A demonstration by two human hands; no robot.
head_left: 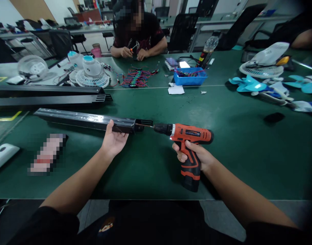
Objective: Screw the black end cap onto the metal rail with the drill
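My right hand (194, 154) is closed round the grip of a red and black cordless drill (189, 136). The drill lies level and its bit touches the right end of a long black metal bar (87, 119) on the green table (235, 153). My left hand (114, 139) cups the near side of that bar close to its right end, thumb up against it, fingers curled under.
Two more long black bars (49, 95) lie behind at the left. White fan parts (91, 73), a blue tray (190, 76), coloured wires (137, 78) and blue fan blades (250, 85) sit further back. Another person sits across the table. A white object (3, 154) lies at the left edge.
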